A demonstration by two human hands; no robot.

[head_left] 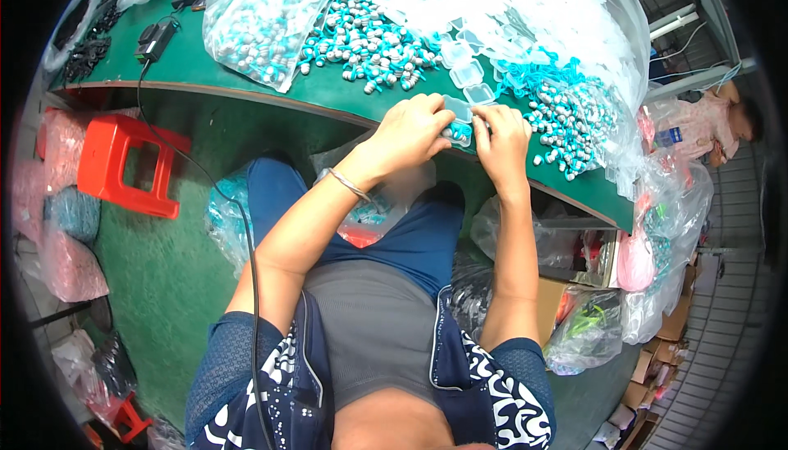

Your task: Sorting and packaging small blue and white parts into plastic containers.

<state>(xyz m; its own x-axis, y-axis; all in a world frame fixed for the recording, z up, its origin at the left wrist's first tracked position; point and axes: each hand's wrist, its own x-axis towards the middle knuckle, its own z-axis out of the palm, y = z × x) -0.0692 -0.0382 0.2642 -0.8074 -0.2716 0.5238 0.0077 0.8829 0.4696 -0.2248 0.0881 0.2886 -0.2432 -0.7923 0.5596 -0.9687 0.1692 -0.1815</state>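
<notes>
**Both hands on a small clear case at the edge of the green surface**

At the far left a red plastic stool [123, 164] stood on the floor beside pink bags, and a black cable [215, 195] ran down from an adapter [154, 42] on the green surface [189, 68]. Further along lay an open clear bag [258, 19] with teal-and-silver earplugs [369, 39] spilled out of it in a loose heap.

The left hand [410, 134], a thin bangle [349, 183] on its wrist, came in over the near edge of the surface. Its fingers [435, 117] were curled and pressed together on a small clear case [460, 126] with teal pieces inside. The right hand [502, 140] met it from the other side, fingers pinched on the same case, thumbs nearly touching the left hand. Whether the lid was fully shut could not be told, since the hands covered most of it.

Just beyond the hands a short row of empty clear cases [468, 68] lay in line, and behind them a big pile of more under a plastic sheet. To the right was a second heap of corded earplugs [566, 117]. Judging by these, the work seemed far from finished: one case was in hand, with many empty cases and loose earplugs left. No stack of filled cases could be made out.

At the far right another person [726, 117] sat among more bags.
</notes>
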